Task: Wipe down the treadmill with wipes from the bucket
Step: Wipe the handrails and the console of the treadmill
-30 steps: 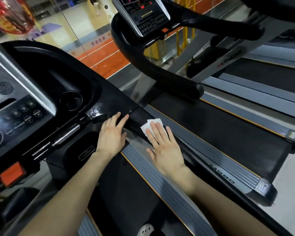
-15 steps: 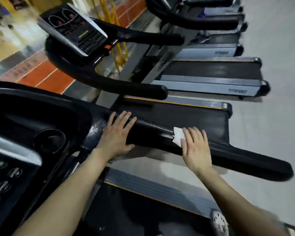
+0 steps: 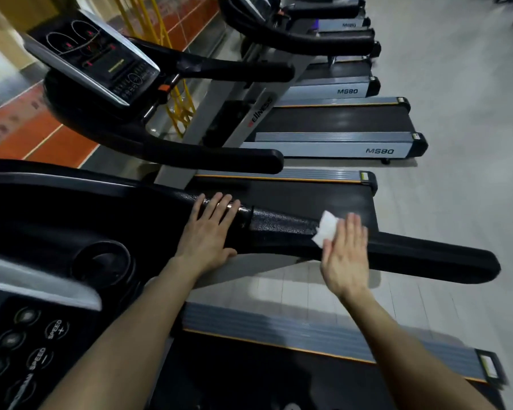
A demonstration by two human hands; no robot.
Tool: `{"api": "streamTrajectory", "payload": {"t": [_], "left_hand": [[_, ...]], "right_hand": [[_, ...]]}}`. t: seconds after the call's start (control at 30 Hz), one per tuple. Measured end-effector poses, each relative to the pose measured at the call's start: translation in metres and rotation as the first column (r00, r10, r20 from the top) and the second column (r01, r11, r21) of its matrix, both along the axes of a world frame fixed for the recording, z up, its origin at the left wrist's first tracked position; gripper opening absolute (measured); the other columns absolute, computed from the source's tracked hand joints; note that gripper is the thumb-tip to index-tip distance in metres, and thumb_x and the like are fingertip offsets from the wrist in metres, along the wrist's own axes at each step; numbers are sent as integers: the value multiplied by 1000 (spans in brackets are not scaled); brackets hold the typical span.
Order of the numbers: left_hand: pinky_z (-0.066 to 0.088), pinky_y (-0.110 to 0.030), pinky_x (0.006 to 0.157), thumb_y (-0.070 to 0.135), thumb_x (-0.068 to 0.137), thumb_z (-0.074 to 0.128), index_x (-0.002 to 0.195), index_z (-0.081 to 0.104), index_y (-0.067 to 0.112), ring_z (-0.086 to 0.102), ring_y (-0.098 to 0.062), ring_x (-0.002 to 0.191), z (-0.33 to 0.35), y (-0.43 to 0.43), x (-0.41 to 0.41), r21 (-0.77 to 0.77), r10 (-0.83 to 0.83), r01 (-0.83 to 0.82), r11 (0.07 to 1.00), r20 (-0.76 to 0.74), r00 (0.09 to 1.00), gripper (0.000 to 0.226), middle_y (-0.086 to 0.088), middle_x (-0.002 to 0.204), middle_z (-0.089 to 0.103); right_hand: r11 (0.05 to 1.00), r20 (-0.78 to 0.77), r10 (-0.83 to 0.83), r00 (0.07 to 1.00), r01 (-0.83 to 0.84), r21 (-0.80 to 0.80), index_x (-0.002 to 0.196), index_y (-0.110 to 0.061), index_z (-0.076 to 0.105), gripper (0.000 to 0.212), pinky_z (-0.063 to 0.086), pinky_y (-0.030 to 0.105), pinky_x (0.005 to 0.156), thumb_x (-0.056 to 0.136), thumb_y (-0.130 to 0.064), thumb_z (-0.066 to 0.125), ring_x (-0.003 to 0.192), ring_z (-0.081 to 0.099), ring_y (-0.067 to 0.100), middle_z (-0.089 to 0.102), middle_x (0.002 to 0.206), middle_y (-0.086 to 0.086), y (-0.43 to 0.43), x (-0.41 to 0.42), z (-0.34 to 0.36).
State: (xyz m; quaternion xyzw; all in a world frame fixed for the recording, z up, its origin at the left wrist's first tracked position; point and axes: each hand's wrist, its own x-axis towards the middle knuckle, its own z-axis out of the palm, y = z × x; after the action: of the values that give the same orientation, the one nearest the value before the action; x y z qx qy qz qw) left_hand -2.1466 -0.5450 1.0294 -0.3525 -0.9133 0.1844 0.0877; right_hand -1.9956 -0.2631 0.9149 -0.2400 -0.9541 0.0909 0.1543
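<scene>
The treadmill's black right handrail (image 3: 421, 255) runs from the console out to the right. My right hand (image 3: 345, 255) lies flat on the rail with straight fingers, pressing a white wipe (image 3: 326, 227) against it; part of the wipe sticks out to the left of my fingers. My left hand (image 3: 209, 232) rests flat with fingers straight on the rail's root, beside the console's cup holder (image 3: 102, 261). No bucket is in view.
The console's button panel (image 3: 27, 350) fills the lower left. The belt and grey side rail (image 3: 308, 332) lie below my arms. Several more treadmills (image 3: 338, 146) stand in a row beyond, with grey floor (image 3: 456, 113) at the right.
My right hand slid the wipe further out along the handrail, away from the console. My left hand stayed at the rail's root. The view swung to the right.
</scene>
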Motion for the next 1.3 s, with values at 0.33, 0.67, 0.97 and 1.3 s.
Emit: {"api": "streamTrajectory", "payload": {"t": [0.33, 0.67, 0.97, 1.3], "left_hand": [[1, -59, 132, 78, 84, 63, 172, 7, 16, 6, -28, 166, -6, -3, -4, -7, -41, 41, 999, -49, 998, 121, -10, 178, 15], [-2, -61, 130, 79, 85, 58, 171, -4, 15, -2, -30, 166, -9, 2, -1, -48, -20, 17, 999, -68, 998, 124, -10, 179, 6], [-4, -61, 130, 80, 85, 57, 171, -2, 15, -1, -30, 166, -10, 3, -2, -60, -16, 11, 998, -82, 996, 123, -11, 178, 6], [-5, -64, 129, 76, 84, 62, 171, -2, 15, -1, -33, 165, -7, 8, 1, -84, 22, -25, 996, -45, 999, 124, -13, 178, 6]], "right_hand": [[932, -123, 361, 924, -361, 21, 170, -10, 11, 64, 10, 52, 133, 115, -34, 33, 165, -1, 26, 6, 178, 11, -118, -69, 30], [986, -84, 169, 982, -168, 21, 169, -6, 2, 71, 8, 57, 132, 114, -34, 36, 164, -8, 31, -9, 177, 15, -81, -28, -3], [999, 29, -3, 1000, 2, 52, 168, -7, 18, 65, 9, 56, 131, 114, -43, 22, 165, 1, 25, 9, 178, 12, 22, 19, -14], [968, -140, 235, 962, -245, -62, 138, -12, 58, 46, 37, 44, 112, 114, -38, 29, 114, 57, 30, 66, 123, 7, -93, -94, 51]]}}
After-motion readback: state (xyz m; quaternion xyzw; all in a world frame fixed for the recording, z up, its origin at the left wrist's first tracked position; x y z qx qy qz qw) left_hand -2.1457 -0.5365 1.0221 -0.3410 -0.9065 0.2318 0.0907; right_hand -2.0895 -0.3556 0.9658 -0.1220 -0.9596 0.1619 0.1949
